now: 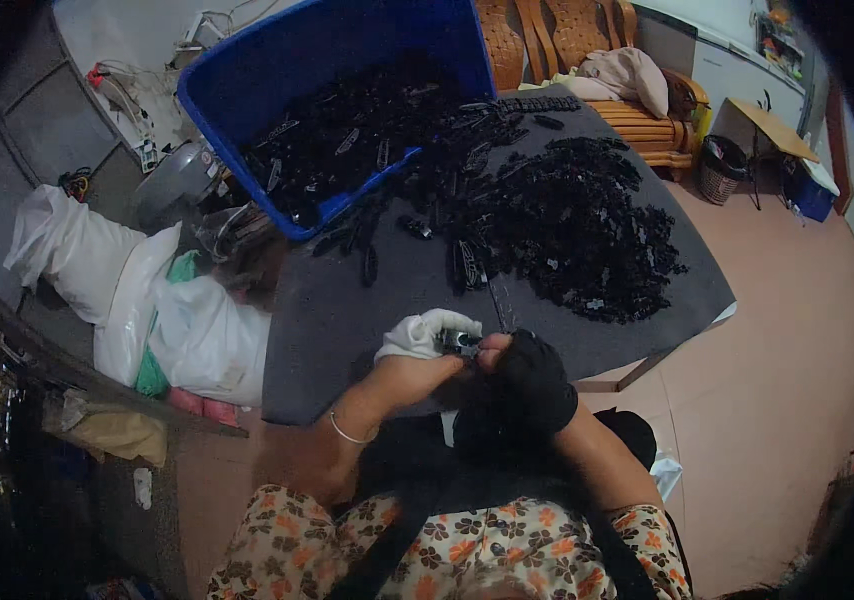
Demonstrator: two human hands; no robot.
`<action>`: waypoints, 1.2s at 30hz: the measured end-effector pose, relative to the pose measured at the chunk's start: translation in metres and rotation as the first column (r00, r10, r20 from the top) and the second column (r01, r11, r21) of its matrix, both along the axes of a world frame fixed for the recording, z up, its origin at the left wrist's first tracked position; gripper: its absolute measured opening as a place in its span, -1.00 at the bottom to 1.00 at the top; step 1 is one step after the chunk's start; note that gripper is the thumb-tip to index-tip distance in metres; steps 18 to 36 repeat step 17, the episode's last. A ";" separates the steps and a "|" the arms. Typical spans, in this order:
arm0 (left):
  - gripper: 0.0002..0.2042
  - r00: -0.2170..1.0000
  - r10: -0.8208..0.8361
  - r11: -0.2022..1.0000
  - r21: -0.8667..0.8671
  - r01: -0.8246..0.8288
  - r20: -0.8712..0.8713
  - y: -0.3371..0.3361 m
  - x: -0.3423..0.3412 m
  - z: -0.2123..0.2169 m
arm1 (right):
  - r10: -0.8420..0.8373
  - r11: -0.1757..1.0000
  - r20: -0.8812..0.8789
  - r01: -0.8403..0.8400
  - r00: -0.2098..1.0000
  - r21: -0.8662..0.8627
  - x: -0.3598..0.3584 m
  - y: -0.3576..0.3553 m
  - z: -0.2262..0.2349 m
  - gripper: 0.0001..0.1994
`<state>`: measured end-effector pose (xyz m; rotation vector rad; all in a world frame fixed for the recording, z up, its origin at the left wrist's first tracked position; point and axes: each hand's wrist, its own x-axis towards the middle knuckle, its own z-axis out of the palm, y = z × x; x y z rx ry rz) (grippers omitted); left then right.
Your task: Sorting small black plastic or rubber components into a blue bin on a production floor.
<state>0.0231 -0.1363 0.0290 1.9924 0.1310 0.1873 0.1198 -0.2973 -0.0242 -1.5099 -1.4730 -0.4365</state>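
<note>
My left hand (415, 340), in a white glove, is closed around a small black part with a shiny light patch (460, 342), near the front edge of the grey-covered table (327, 335). My right hand (535, 375), in a black glove with bare fingertips, pinches at the right end of that same part. The part's exact kind is too small to make out. Beyond my hands lies a broad heap of small black pieces (597, 235). Several longer oval black pieces (467, 262) are scattered left of the heap.
A large blue bin (247, 185), tipped toward me, spills more black pieces onto the table. White sacks (212, 335) stand on the left. Behind the table is a wooden bench (647, 120) with cloth on it. A dark wastebasket (722, 170) stands on the floor at the right.
</note>
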 end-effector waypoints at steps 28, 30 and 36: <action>-0.66 0.997 0.082 0.925 -0.371 -0.079 -0.010 -0.008 -0.008 0.001 | -0.217 0.973 -0.245 0.188 0.945 -0.137 -0.007 -0.007 -0.002 -0.59; -0.66 0.997 0.082 0.925 -0.371 -0.079 -0.010 -0.008 -0.008 0.001 | -0.217 0.973 -0.245 0.188 0.945 -0.137 -0.007 -0.007 -0.002 -0.59; -0.66 0.997 0.082 0.925 -0.371 -0.079 -0.010 -0.008 -0.008 0.001 | -0.217 0.973 -0.245 0.188 0.945 -0.137 -0.007 -0.007 -0.002 -0.59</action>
